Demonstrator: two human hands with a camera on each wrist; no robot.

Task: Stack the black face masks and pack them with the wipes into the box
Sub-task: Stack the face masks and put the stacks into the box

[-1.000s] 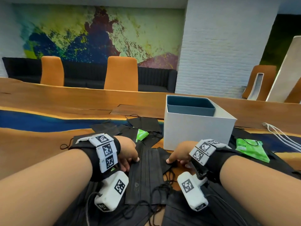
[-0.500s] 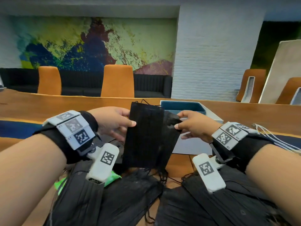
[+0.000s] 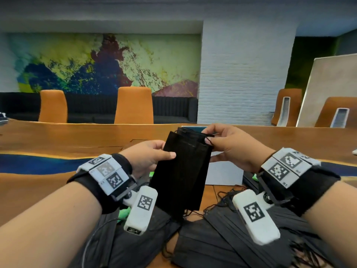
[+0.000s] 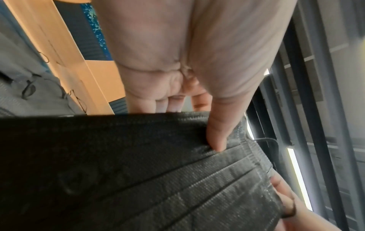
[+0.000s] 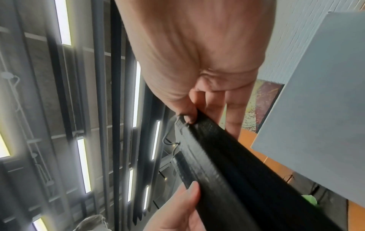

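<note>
Both hands hold a small stack of black face masks point(image 3: 181, 171) upright above the table, in front of the white box point(image 3: 224, 175). My left hand point(image 3: 152, 155) pinches the stack's left edge, thumb on the front point(image 4: 216, 132). My right hand point(image 3: 224, 146) pinches its top right corner point(image 5: 189, 115). The stack shows up close in the left wrist view point(image 4: 138, 171) and edge-on in the right wrist view point(image 5: 237, 164). More black masks point(image 3: 222, 238) lie spread on the table below. Bits of green wipe packets point(image 3: 123, 213) peek out beneath my left wrist and by the right wrist point(image 3: 255, 176).
The long wooden table point(image 3: 58, 140) has a blue inlay strip. The box's blue inside point(image 3: 193, 129) shows just behind the held masks. Orange chairs point(image 3: 133, 105) stand along the far side. Loose ear loops point(image 3: 218, 202) trail across the table near me.
A second ago both hands pressed on masks lying on the table. They lifted a stack upright, and since half a second ago have raised it slightly with the right hand moved to the top corner.
</note>
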